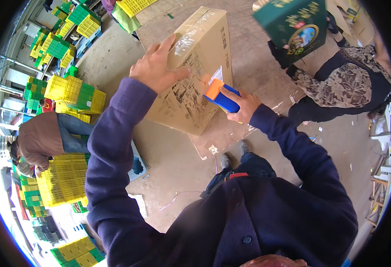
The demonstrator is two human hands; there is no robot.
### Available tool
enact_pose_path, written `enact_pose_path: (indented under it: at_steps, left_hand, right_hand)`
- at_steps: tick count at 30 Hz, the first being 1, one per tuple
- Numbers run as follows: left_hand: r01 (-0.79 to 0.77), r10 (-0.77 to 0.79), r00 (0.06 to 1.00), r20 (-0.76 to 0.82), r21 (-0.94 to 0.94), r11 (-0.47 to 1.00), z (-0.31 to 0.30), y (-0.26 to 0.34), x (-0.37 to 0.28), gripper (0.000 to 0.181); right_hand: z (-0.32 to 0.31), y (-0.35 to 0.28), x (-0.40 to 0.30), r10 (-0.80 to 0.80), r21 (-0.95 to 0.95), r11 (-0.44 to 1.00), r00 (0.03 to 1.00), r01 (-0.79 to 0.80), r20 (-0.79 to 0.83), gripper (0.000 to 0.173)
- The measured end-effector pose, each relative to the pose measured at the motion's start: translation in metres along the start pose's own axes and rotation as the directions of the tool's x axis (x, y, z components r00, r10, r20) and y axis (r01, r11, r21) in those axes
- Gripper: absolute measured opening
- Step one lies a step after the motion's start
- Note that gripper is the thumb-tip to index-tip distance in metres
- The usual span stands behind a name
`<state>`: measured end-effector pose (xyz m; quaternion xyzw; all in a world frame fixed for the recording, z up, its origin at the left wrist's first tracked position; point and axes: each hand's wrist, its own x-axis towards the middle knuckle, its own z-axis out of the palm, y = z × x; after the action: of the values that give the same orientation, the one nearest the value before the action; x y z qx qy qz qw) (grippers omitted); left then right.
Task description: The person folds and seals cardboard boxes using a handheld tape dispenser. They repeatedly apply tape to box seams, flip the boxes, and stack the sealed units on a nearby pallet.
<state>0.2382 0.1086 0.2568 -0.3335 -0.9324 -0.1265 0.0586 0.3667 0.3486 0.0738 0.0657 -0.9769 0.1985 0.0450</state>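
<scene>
A brown cardboard box (168, 108) stands tilted near the corner of a worn brown work table (262, 60). Clear tape runs along its upper side, and its broad face carries dark printing and a small white label (217, 74). My left hand (160, 68) grips the box's upper edge, thumb on the printed face and fingers over the taped side. In my right hand (245, 104) is a blue-and-orange hand-held tool (227, 98), close to the label; I cannot tell whether it touches the box. The tool's exact kind is unclear.
Across the table a person (339, 80) in a patterned top holds a dark green printed box (292, 30). At left, another person (40, 137) bends over yellow plastic crates (63, 178). More yellow and green crates (77, 93) stand stacked behind. A blue pallet (137, 163) lies beside me.
</scene>
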Motion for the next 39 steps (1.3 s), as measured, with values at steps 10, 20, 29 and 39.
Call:
enact_pose_path:
  at_steps: [10, 20, 29, 39]
  left_hand:
    - [0.047, -0.043, 0.997, -0.059, 0.077, 0.996, 0.002, 0.028, 0.005, 0.081]
    - [0.158, -0.162, 0.985, 0.065, 0.067, 0.985, 0.007, 0.030, 0.029, 0.095]
    - [0.280, -0.298, 0.937, 0.182, 0.118, 0.953, 0.000, 0.015, 0.056, 0.085]
    - [0.109, 0.038, 0.981, 0.189, -0.706, 0.700, -0.011, -0.047, -0.009, 0.076]
  right_hand:
    - [-0.003, 0.064, 0.025, -0.041, -0.211, 0.940, 0.703, 0.268, 0.710, 0.052]
    - [0.145, 0.304, 0.005, 0.433, 0.621, 0.480, 0.783, -0.619, 0.447, 0.063]
    - [0.066, 0.216, 0.002, 0.057, 0.769, 0.581, 0.956, -0.267, 0.289, 0.042]
    - [0.152, 0.021, 0.048, 0.075, 0.869, 0.272, 0.910, -0.413, 0.408, 0.024]
